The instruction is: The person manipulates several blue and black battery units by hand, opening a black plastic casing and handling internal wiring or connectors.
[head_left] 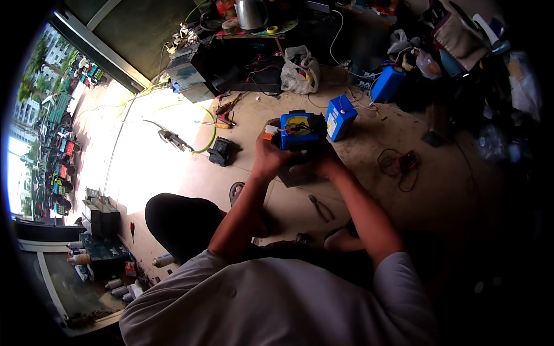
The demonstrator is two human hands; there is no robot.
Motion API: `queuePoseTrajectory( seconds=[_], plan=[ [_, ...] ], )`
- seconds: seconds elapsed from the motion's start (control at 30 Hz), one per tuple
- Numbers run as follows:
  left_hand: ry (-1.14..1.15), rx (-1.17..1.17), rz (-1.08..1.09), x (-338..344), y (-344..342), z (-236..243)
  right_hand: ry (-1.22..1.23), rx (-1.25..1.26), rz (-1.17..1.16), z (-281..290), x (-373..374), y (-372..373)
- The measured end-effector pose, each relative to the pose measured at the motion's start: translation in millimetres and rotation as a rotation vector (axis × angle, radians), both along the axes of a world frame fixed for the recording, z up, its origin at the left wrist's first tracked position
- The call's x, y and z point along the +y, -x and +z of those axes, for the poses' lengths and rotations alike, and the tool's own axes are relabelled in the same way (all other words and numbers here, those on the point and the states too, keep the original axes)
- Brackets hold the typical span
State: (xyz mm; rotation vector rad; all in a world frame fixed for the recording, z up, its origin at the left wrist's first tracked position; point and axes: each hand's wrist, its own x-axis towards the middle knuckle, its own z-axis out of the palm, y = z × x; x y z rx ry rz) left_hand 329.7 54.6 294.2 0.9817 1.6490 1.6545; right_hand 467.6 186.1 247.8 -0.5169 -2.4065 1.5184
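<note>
A blue battery pack [301,140] with a yellow top piece, black wires and an orange-and-white connector [269,134] is between my two hands at the middle of the view. My left hand [270,154] is closed round its left side, and my right hand [316,164] grips it from the lower right, fingers partly hidden. A dark grey block [293,176] shows just under the pack; whether they touch I cannot tell. A second blue pack [337,124] with a red wire stands upright to the right of it.
Pliers [320,209], a red meter [407,163] with leads, a black tool [221,151] and a green hose [205,147] lie on the tiled floor [363,190]. Batteries [101,213] stand at left by the doorway. Another blue pack [388,85] and cluttered bags [300,72] are behind.
</note>
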Motion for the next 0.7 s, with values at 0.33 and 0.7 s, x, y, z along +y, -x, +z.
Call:
queuePoseTrajectory(
  seconds=[0.33, 0.7],
  plan=[
    [-0.196, -0.266, 0.09, 0.3, 17.6, 26.9, -0.287, 0.02, 0.042, 5.5, 33.2, -3.7],
    [-0.109, 0.562, -0.039, 23.5, -10.9, 45.0, -0.026, 0.186, -0.023, -13.4, 12.7, -13.5]
  ],
)
